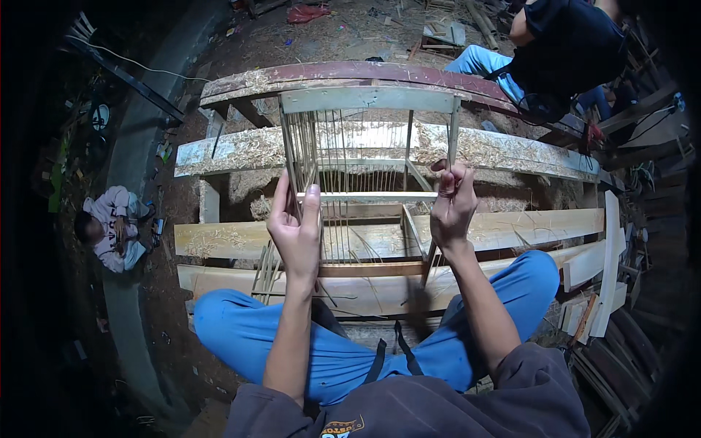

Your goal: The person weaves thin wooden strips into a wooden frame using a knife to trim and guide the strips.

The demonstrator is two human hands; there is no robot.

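Note:
Upright in front of me stands a wooden cage frame [365,100] with thin vertical sticks [337,233], packed closer together on its left. My left hand [296,237] grips the frame's left side, fingers behind and thumb raised along the sticks by the pale middle crossbar [365,197]. At the right side post, my right hand [453,208] is closed with its fingers bent around the post near the crossbar's end. A small dark piece shows at its fingertips; I cannot make out what it is. Several loose sticks [266,270] lie beside the frame's lower left.
Long planks [511,228] strewn with wood shavings run across under the frame, with gaps between them. A reddish beam [321,73] lies beyond. Offcut boards [606,270] lean at the right. One person [562,58] sits at the far right, another [117,226] at the left.

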